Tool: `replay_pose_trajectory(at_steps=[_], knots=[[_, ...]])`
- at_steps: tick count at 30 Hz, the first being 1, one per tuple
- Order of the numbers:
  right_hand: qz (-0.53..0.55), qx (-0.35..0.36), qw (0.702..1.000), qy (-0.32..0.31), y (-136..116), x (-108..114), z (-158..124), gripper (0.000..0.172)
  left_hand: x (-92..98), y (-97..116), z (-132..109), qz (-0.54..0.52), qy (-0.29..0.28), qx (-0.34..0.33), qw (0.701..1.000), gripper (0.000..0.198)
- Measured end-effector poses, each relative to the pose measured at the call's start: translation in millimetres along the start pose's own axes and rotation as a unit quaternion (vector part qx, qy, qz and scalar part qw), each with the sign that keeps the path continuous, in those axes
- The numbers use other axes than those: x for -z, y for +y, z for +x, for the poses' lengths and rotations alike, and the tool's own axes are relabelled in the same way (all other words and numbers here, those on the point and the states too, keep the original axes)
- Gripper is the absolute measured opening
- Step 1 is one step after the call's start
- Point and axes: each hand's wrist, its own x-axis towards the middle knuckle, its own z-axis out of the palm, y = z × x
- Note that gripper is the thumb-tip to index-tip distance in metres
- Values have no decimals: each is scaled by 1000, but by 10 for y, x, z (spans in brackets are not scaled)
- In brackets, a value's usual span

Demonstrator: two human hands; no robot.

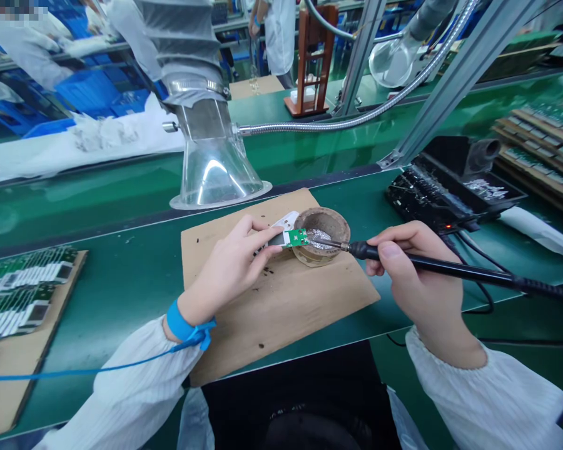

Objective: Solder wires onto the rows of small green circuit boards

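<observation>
Between the thumb and fingers of my left hand (229,262) is a small green circuit board (296,237) with a dark part at its near end. My right hand (415,272) is closed around the black handle of a soldering iron (368,251). The iron's tip meets or nearly meets the board's far end, over the mouth of a round brown pot (323,217). Shiny silvery solder bits (323,239) lie inside the pot. A white piece (287,220) shows behind the board, partly hidden. The pot stands on a cardboard sheet (281,331) with dark specks.
A clear fume hood (220,178) on a grey duct hangs behind the cardboard. At the right sits a black soldering station (438,187) with a cord. Boards are stacked on cardboard at the far right (544,150) and left (28,294). A blue strap (182,325) trails left from my wrist.
</observation>
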Motion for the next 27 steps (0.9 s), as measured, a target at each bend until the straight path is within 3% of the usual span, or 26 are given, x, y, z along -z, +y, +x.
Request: replay_pose_trajectory(at_steps=[10, 27], knots=[[-25, 14, 999, -33, 51, -49, 40, 13, 37, 13, 17, 15, -9, -3, 1000, 31], [-34, -47, 998, -35, 8, -54, -9, 19, 94, 46, 33, 21, -34, -2, 999, 32]])
